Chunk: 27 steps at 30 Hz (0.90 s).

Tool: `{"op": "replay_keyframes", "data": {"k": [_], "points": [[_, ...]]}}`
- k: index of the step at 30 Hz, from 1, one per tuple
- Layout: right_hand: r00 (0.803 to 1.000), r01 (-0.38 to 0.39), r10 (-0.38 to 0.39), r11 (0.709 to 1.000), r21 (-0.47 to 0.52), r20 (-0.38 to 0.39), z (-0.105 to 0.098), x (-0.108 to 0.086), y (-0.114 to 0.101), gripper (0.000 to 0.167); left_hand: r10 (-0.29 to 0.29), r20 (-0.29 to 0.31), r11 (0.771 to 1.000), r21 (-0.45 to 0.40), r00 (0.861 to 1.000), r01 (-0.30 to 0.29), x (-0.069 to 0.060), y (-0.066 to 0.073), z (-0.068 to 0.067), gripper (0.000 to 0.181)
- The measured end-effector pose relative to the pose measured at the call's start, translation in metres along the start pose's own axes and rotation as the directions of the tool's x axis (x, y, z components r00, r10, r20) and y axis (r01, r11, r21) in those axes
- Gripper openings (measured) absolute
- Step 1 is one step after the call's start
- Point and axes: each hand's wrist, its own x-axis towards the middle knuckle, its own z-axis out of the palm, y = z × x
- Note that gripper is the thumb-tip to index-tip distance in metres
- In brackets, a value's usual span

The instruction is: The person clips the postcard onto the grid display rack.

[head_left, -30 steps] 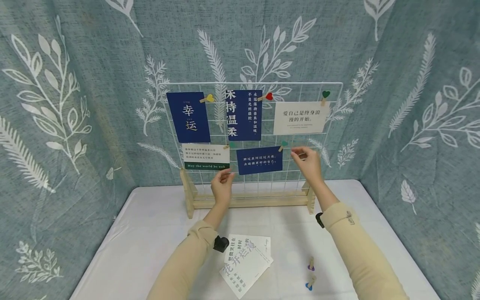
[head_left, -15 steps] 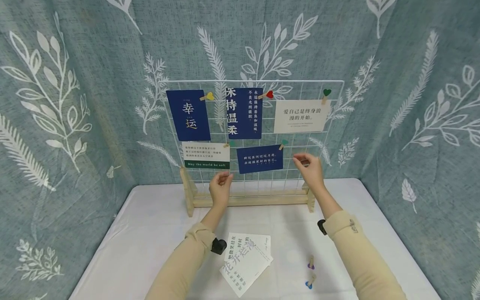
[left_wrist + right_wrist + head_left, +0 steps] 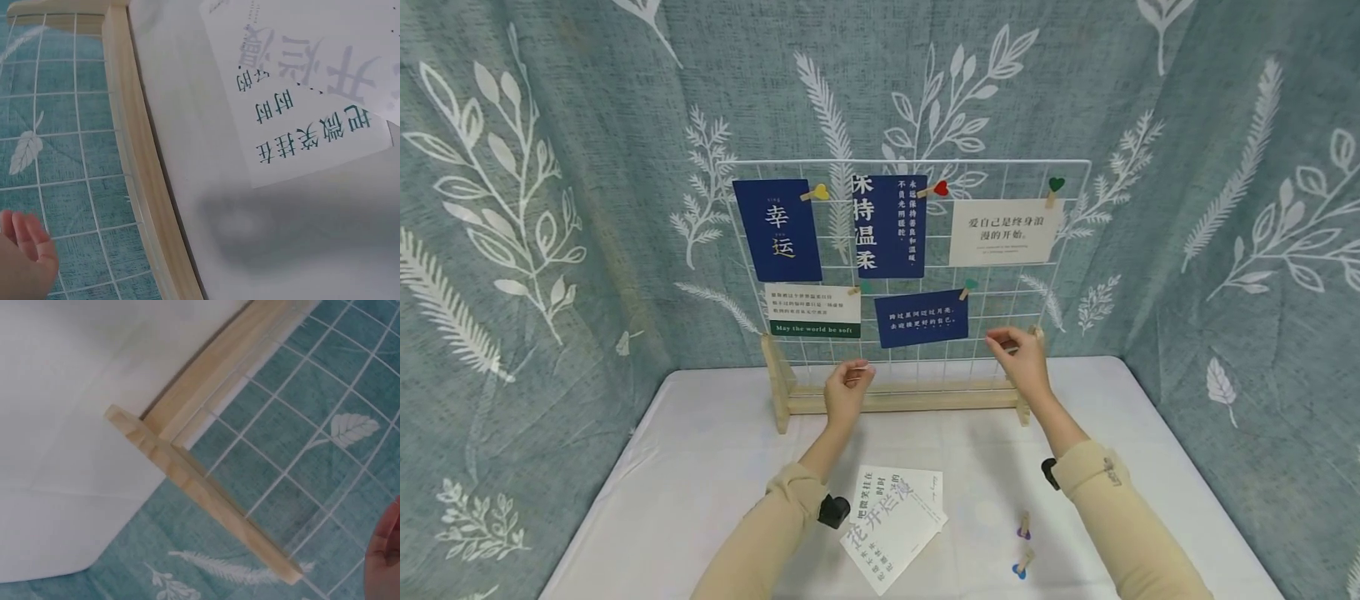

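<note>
My left hand (image 3: pixel 847 393) is below the white-and-green card (image 3: pixel 814 312), fingers loosely bent, with nothing seen between them. To the lower right of the blue landscape card (image 3: pixel 922 319) is my right hand (image 3: pixel 1022 358), loosely bent too and holding nothing visible. Both are in front of the white wire grid (image 3: pixel 985 358); whether fingertips touch the wires I cannot tell. A teal heart clip (image 3: pixel 967 288) pins the blue card, slightly tilted. In the left wrist view, part of the left hand (image 3: pixel 28 256) shows at the lower left; the right hand (image 3: pixel 384 556) is cut off at its view's edge.
Higher on the grid hang two blue portrait cards (image 3: pixel 778 231) and a white card (image 3: pixel 1006 233), each with a heart clip. The grid stands in a wooden base (image 3: pixel 910 402). White cards (image 3: pixel 898 521) overlap on the table (image 3: pixel 700 500); purple (image 3: pixel 1024 527) and blue clips (image 3: pixel 1022 565) lie to the right.
Both hands have lowered: the left has dropped away from the white-and-green card's bottom corner, and the right has come down from beside the blue landscape card's teal clip. The cards stay hanging.
</note>
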Motion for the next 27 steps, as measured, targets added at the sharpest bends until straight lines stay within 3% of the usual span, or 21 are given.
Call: {"op": "replay_keyframes", "data": {"k": [5, 12, 18, 21, 24, 27], "points": [[0.999, 0.013, -0.012, 1.0, -0.008, 0.031, 0.003, -0.008, 0.005, 0.019, -0.042, 0.138, 0.997, 0.068, 0.99, 0.033, -0.008, -0.001, -0.003, 0.02], [0.999, 0.036, -0.034, 0.999, -0.029, 0.041, 0.005, -0.022, 0.015, 0.017, -0.112, 0.252, 0.99, 0.112, 0.961, 0.086, -0.021, -0.004, -0.009, 0.023], [0.998, 0.012, -0.009, 0.999, -0.036, 0.069, 0.006, -0.031, 0.023, 0.017, -0.161, 0.311, 0.983, 0.132, 0.937, 0.125, -0.029, -0.011, -0.012, 0.027], [0.997, -0.002, 0.004, 0.999, -0.032, 0.074, 0.005, -0.036, 0.027, 0.016, -0.166, 0.321, 0.982, 0.137, 0.932, 0.128, -0.034, -0.012, -0.014, 0.027], [0.996, -0.004, 0.007, 0.999, -0.032, 0.085, 0.004, -0.042, 0.03, 0.015, -0.164, 0.337, 0.983, 0.13, 0.927, 0.127, -0.041, -0.001, -0.019, 0.027], [0.996, 0.005, -0.002, 1.0, -0.031, 0.094, 0.004, -0.048, 0.035, 0.015, -0.15, 0.347, 0.983, 0.149, 0.926, 0.104, -0.045, -0.004, -0.021, 0.027]]}}
